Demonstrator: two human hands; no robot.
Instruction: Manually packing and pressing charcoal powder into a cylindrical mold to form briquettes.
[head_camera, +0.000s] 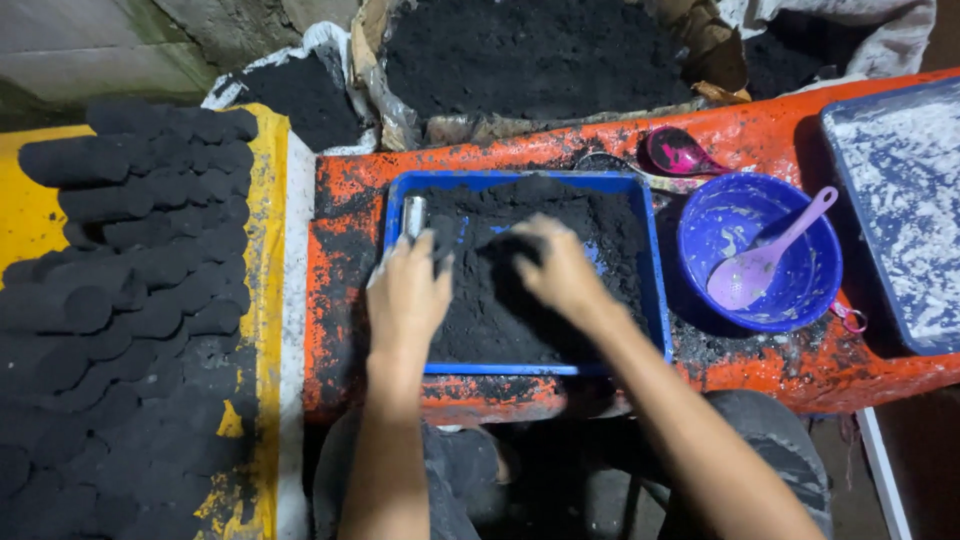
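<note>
A blue rectangular tray (655, 290) on an orange table (345, 270) holds a heap of black powder (490, 300). My left hand (405, 295) grips a short metal tube (413, 215) standing at the tray's left side, its top end sticking out above my fingers. My right hand (560, 270) is cupped palm-down in the powder at the middle of the tray, fingers curled into the heap. Both hands are smeared with black dust.
Left, a yellow surface (268, 250) carries several stacked black cylinders (130, 290). Right of the tray sits a blue bowl (800, 290) with a purple spoon (760, 265), a pink scoop (675, 152), and a blue tray with white residue (900, 200). Sacks of black powder (520, 50) stand behind.
</note>
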